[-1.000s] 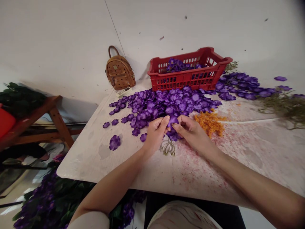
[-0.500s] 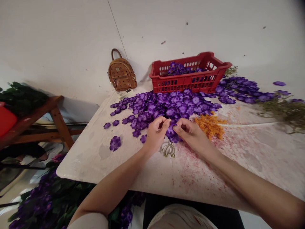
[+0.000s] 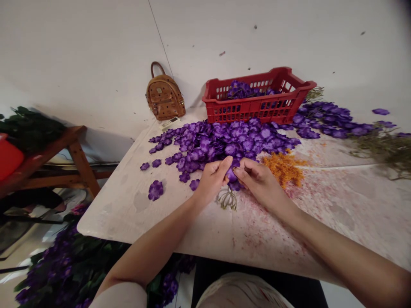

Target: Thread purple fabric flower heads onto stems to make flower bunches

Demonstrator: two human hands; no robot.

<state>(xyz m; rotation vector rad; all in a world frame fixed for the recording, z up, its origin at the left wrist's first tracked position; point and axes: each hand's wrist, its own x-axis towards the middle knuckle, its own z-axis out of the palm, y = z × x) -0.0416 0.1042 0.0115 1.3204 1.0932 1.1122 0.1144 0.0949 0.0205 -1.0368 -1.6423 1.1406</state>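
My left hand [image 3: 212, 179] is closed, its thumb and fingers pinching a purple artificial flower [image 3: 231, 173] at the front of the pile. My right hand [image 3: 257, 176] meets it from the other side, thumb and forefinger pressed together against the flower's edge; anything small between those fingertips is hidden. Behind both hands spreads a heap of flat purple flower heads [image 3: 224, 139]. Just below them on the table lies a small bunch of thin green stems [image 3: 227, 200]. Beside my right hand is a cluster of orange stamens [image 3: 284, 169].
A red plastic crate [image 3: 257, 107] holding purple flowers stands against the wall. Left of it are a brown mini backpack [image 3: 165, 98] and a white calculator-like device [image 3: 169, 123]. Greenish stems [image 3: 382, 147] lie on the table [image 3: 128, 218] at right. A wooden stand [image 3: 78, 158] is at left.
My hands have come closer together, the left one moving slightly right and turning. The purple flower between them now shows more clearly. The view has shifted a little.
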